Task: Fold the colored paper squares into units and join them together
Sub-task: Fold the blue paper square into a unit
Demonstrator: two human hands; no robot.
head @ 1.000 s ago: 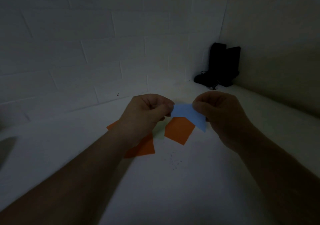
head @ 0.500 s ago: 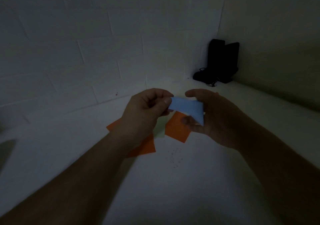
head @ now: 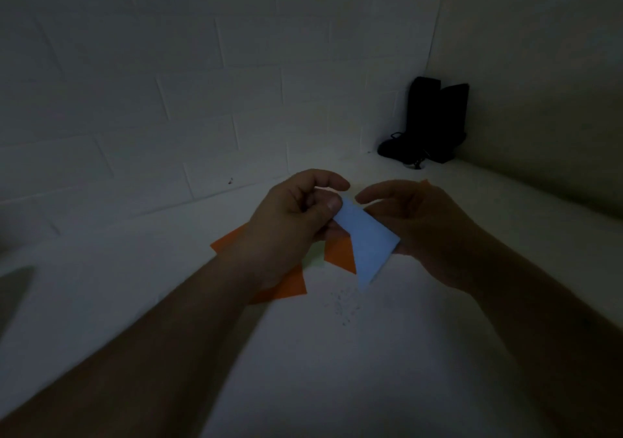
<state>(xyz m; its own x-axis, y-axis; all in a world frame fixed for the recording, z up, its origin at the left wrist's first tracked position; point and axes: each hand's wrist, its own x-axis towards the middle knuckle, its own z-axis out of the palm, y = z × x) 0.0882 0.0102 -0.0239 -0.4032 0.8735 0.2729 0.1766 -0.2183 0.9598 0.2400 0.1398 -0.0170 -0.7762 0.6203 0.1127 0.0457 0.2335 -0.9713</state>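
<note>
A folded light-blue paper (head: 365, 242) hangs in the air between my hands, its long point aimed down. My left hand (head: 296, 215) pinches its upper corner between thumb and fingers. My right hand (head: 424, 231) sits behind the paper's right edge with relaxed, slightly curved fingers that touch it from behind; no finger lies over its front. On the white table below lie orange paper squares, one (head: 340, 252) under the blue paper and another (head: 286, 285) under my left wrist. A pale green sheet (head: 315, 258) shows between them.
The white table (head: 371, 370) meets a white brick wall at the back and a plain wall on the right. Two black objects with a cable (head: 431, 124) stand in the far right corner. Small dark specks (head: 344, 306) dot the table near the papers.
The blue paper has turned from lying sideways to pointing down. My right hand has let go of its pinch and opened behind the paper, while my left hand keeps its hold.
</note>
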